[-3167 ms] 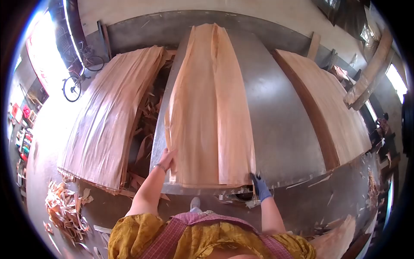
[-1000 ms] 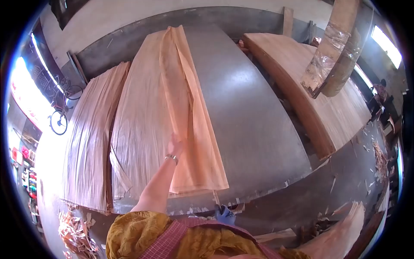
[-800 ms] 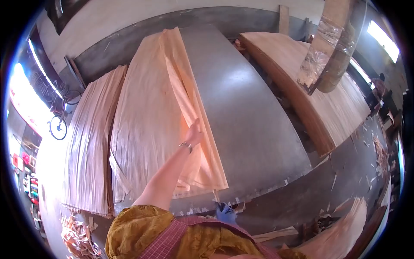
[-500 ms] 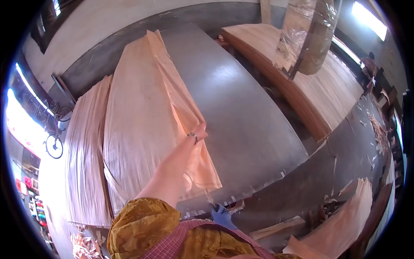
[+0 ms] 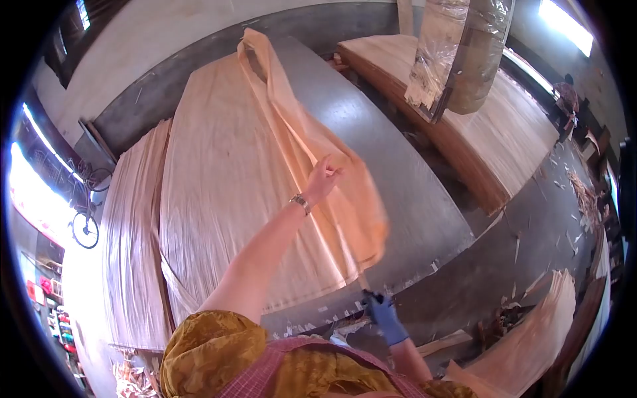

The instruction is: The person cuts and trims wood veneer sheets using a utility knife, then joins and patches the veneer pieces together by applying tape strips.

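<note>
My left hand (image 5: pixel 323 178), bare with a wristband, is over the folded strip of a thin wood sheet (image 5: pixel 225 166), fingers apart and holding nothing. The sheet's right part (image 5: pixel 361 205) is raised in a loose, blurred curve above the grey board (image 5: pixel 405 192); its far end makes a narrow loop. Low in the view, my right hand (image 5: pixel 386 318), in a blue glove with dark fingertips, is closed on a thin stick (image 5: pixel 363 281). The stick reaches up to the sheet's near edge.
Stacks of wood sheets stand at left (image 5: pixel 136 245) and right (image 5: pixel 458 142). A plastic-wrapped post (image 5: pixel 458 60) hangs over the right stack. Scraps (image 5: pixel 584 192) and a loose sheet (image 5: pixel 531 338) lie at lower right. A bicycle (image 5: pixel 85 229) is far left.
The sheet's right part has swung up and right over the grey board. My left hand has moved up and right and its fingers have opened. My right hand has moved right with the stick.
</note>
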A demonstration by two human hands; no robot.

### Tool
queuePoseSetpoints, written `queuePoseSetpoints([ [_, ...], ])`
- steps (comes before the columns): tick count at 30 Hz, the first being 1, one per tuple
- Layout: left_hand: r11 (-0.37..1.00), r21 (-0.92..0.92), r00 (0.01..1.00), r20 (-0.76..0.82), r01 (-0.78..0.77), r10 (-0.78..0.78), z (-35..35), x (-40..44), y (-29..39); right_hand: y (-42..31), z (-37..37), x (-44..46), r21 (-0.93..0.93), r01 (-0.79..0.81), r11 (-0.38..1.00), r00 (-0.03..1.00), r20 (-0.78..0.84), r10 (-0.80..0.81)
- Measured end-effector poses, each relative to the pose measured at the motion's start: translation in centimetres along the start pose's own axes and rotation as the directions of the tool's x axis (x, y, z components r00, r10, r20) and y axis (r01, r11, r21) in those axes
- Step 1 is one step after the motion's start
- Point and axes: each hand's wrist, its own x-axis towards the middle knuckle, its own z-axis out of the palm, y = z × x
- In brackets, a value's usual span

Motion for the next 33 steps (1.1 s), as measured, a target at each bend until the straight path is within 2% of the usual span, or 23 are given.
queuePoseSetpoints([
  [1,1.0,-0.015,0.999,-0.041,0.011,-0.012,-0.5,-1.5,0.2,1.1,-2.3,2.0,-0.129,0.122,0.984,0.992,-0.006,-0.124],
  [2,0.993,0.119,0.999,-0.047,0.006,0.0,-1.7,-3.5,0.6,2.2,-4.4,3.8,-0.253,0.24,0.937,0.969,0.005,-0.247],
  [3,0.968,0.252,0.999,-0.051,-0.002,0.015,-3.1,-5.8,0.5,2.5,-5.7,4.0,-0.4,0.251,0.882,0.956,-0.039,-0.29],
  [5,0.847,0.521,0.994,-0.077,0.107,-0.078,-5.0,-10.9,-4.7,2.5,-7.5,4.5,-0.663,0.236,0.71,0.911,-0.103,-0.399],
  [6,0.734,0.63,0.963,-0.088,0.253,-0.256,-5.9,-14.0,-5.4,2.3,-8.2,4.7,-0.681,0.224,0.698,0.909,-0.113,-0.401],
  [8,0.516,0.729,0.859,-0.195,0.449,-0.473,-7.1,-19.4,-7.1,2.0,-9.0,4.7,-0.709,0.191,0.679,0.906,-0.139,-0.4],
  [9,0.505,0.749,0.848,-0.14,0.429,-0.512,-7.9,-20.7,-6.8,2.6,-9.5,5.6,-0.741,0.223,0.633,0.859,-0.158,-0.487],
  [11,0.486,0.783,0.804,-0.031,0.389,-0.594,-9.1,-23.1,-5.4,2.6,-10.9,7.3,-0.583,0.162,0.796,0.936,-0.165,-0.312],
  [13,0.506,0.786,0.844,-0.037,0.355,-0.535,-9.2,-24.1,-7.4,1.9,-11.2,7.9,-0.383,0.091,0.919,0.969,-0.177,-0.17],
  [16,0.477,0.808,0.846,-0.048,0.346,-0.531,-9.0,-24.2,-8.2,1.0,-11.7,8.7,-0.748,0.185,0.637,0.891,-0.145,-0.429],
  [19,0.477,0.805,0.841,-0.048,0.352,-0.539,-9.0,-24.1,-8.2,0.3,-12.5,10.7,-0.693,0.327,0.643,0.817,-0.134,-0.56],
  [22,0.468,0.815,0.851,-0.059,0.343,-0.522,-9.2,-24.4,-9.0,-1.0,-13.7,12.3,-0.797,0.254,0.549,0.799,-0.147,-0.583],
  [25,0.477,0.815,0.857,-0.044,0.328,-0.513,-9.5,-24.1,-8.4,-2.3,-16.0,13.6,-0.816,0.221,0.534,0.785,-0.176,-0.594],
  [28,0.472,0.828,0.864,-0.029,0.303,-0.502,-9.5,-24.0,-9.0,-3.3,-19.0,12.8,-0.956,0.107,0.273,0.584,-0.162,-0.796],
  [31,0.443,0.846,0.856,-0.028,0.295,-0.517,-9.5,-24.0,-9.3,-5.8,-22.0,10.1,-0.904,-0.016,0.428,0.774,-0.282,-0.567],
  [33,0.441,0.846,0.853,-0.029,0.299,-0.521,-9.3,-23.9,-8.9,-3.3,-25.1,9.9,-0.929,0.04,0.367,0.691,-0.24,-0.682],
])
